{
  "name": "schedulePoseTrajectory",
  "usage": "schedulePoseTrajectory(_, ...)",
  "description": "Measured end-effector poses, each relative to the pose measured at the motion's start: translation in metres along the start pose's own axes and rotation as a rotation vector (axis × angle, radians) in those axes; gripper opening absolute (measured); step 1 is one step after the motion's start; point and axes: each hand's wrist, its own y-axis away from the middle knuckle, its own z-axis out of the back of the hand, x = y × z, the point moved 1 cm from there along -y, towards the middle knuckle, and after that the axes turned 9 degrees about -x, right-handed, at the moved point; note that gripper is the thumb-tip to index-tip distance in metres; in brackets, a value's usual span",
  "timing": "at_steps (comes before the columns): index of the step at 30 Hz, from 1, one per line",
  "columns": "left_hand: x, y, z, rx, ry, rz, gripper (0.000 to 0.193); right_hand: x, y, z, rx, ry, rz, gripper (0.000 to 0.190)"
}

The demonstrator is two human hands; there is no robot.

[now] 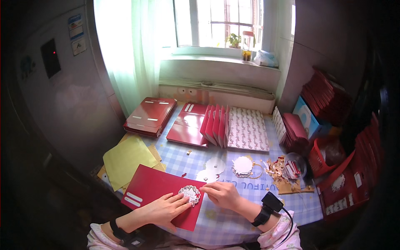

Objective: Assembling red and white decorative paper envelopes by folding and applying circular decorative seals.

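A dark red card sheet (156,184) lies tilted at the table's near edge, with two white label strips (133,199) at its left end. My left hand (165,207) rests palm down on it, fingers spread. Its fingertips touch a round, scallop-edged paper cutout with a printed wreath (190,194) near the card's right edge. My right hand (223,195) is just right of that cutout, its fingertips drawn together over the card's edge. Whether they pinch something small cannot be made out. Each wrist wears a black strap, the right one with a box and cable.
Yellow paper sheets (129,159) lie left, with stacked red folders (151,114) behind. An accordion-folded red card (215,125) stands by a patterned panel (247,128). Wreath cutouts (242,166), paper scraps (276,168), a clear bowl (295,165) and a red basket (326,156) are right.
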Motion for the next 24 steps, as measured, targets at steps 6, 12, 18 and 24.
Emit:
schedulePoseTrajectory(6,0.002,-0.002,0.003,0.046,-0.007,-0.021,0.086,-0.001,0.003,0.0,-0.014,-0.022,-0.042,0.025)
schedulePoseTrajectory(12,0.013,-0.001,0.001,0.06,0.098,-0.049,0.085,0.0,0.001,-0.001,-0.038,-0.077,-0.082,0.025)
schedulePoseTrajectory(18,0.024,0.003,0.003,0.065,0.317,-0.052,0.075,-0.002,0.002,-0.002,-0.043,-0.168,-0.173,0.022)
schedulePoseTrajectory(24,0.033,0.008,0.008,0.061,0.6,0.008,0.073,0.017,-0.007,0.008,0.078,-0.376,-0.047,0.026)
